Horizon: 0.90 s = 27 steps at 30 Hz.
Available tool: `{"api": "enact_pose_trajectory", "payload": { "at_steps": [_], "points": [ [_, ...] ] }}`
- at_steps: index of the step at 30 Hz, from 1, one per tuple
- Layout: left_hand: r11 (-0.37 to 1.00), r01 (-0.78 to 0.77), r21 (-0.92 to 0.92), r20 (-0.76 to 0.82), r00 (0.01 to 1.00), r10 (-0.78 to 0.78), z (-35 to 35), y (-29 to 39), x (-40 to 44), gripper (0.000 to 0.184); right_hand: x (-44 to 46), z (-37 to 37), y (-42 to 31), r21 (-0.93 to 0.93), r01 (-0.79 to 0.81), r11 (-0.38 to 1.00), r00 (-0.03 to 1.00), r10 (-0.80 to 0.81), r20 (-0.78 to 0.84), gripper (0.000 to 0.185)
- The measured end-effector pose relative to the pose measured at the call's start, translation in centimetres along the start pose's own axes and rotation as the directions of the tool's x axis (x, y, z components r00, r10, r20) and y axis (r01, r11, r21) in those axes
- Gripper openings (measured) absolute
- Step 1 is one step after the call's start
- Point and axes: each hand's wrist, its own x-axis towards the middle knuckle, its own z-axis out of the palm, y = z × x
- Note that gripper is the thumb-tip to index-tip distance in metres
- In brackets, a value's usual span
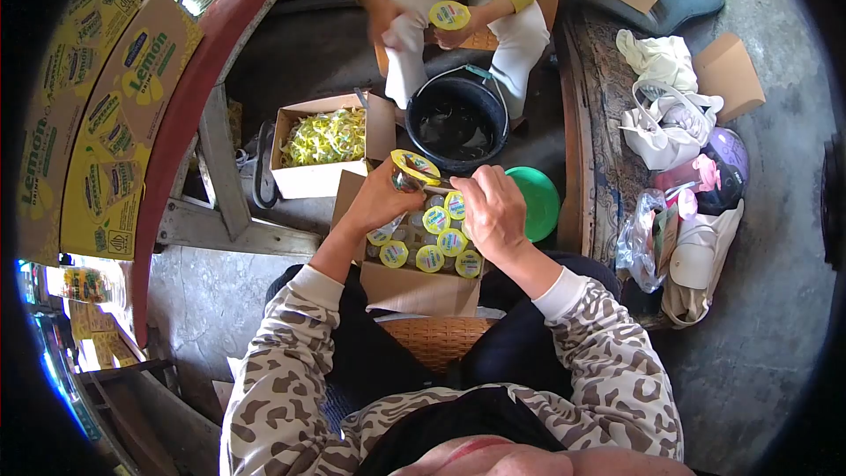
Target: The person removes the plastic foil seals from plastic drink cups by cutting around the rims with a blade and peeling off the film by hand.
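Note:
My left hand (381, 201) is closed round a plastic drink cup (418, 167), its yellow printed lid facing up and tilted. Close to the lid's right edge is my right hand (494, 211), fingers pinched together. A thin dark piece shows at its fingertips, too small to name. Below both hands, an open cardboard box (421, 293) stands in front of my lap. Inside are several clear cups with yellow lids (429, 258), partly hidden by my hands.
Opposite sits a person in a yellow top, holding another lidded cup (449, 15) above a black bucket (458, 159). A box of yellow strips (322, 138) stands left, a green plastic lid or basin (535, 203) right. Bags (667, 143) lie on the right-hand bench; printed cartons (132, 115) stand left.

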Motion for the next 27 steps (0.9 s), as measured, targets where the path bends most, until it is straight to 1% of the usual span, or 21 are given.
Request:
{"api": "enact_pose_trajectory", "payload": {
  "at_steps": [1,2,3,7,9,10,12,15,19,22,24,25,27],
  "points": [
    [1.000,-0.001,0.000,0.000,1.000,0.001,0.0,-0.1,0.0,0.050,0.0,0.2,0.1,-0.001,0.000,1.000,1.000,0.000,-0.001,0.023],
    [0.995,-0.082,0.059,-0.036,0.996,0.085,0.0,-0.3,0.1,0.049,-0.1,0.5,0.2,0.147,-0.163,0.976,0.987,0.161,0.023,0.022],
    [0.980,-0.160,0.121,-0.067,0.983,0.169,0.0,-0.4,0.2,0.048,-0.1,0.7,0.2,0.287,-0.320,0.903,0.947,0.313,0.071,0.021],
    [0.963,-0.187,0.192,-0.088,0.974,0.206,-0.1,-0.3,0.3,0.045,0.0,0.5,0.6,0.345,-0.381,0.858,0.924,0.363,0.118,0.019],
    [0.960,-0.191,0.206,-0.080,0.974,0.211,-0.1,-0.2,0.4,0.043,0.1,0.2,0.9,0.182,-0.126,0.975,0.991,0.133,-0.027,0.019],
    [0.959,-0.191,0.207,-0.080,0.974,0.211,-0.2,-0.2,0.4,0.043,0.3,0.0,0.9,0.182,-0.127,0.975,0.991,0.134,-0.028,0.019],
    [0.967,-0.194,0.168,-0.066,0.976,0.207,-0.3,-0.4,0.5,0.044,0.5,-0.4,0.8,0.098,-0.033,0.995,0.999,0.037,-0.035,0.019],
    [0.968,-0.216,0.131,-0.083,0.970,0.228,-0.4,-0.5,0.5,0.045,0.4,-0.3,0.8,0.111,-0.050,0.993,0.997,0.056,-0.046,0.019],
    [0.963,-0.221,0.155,-0.098,0.966,0.237,-0.6,-0.6,0.6,0.046,0.5,-0.6,0.6,0.106,-0.035,0.994,0.999,0.039,-0.035,0.018],
    [0.963,-0.211,0.167,-0.093,0.969,0.228,-0.6,-0.5,0.5,0.046,0.5,-0.8,0.5,0.063,0.003,0.998,1.000,-0.002,-0.005,0.020],
    [0.960,-0.220,0.171,-0.094,0.967,0.239,-0.5,-0.7,0.5,0.047,0.4,-0.6,0.5,0.005,0.055,0.998,0.998,-0.055,0.010,0.023],
    [0.960,-0.220,0.171,-0.094,0.967,0.238,-0.5,-0.7,0.5,0.047,0.4,-0.6,0.5,0.005,0.054,0.999,0.998,-0.054,0.010,0.023],
    [0.971,-0.177,0.158,-0.072,0.979,0.191,-0.6,-0.5,0.4,0.047,0.3,-0.6,0.5,-0.040,0.082,0.996,0.996,-0.081,0.026,0.025]
  ]
}}
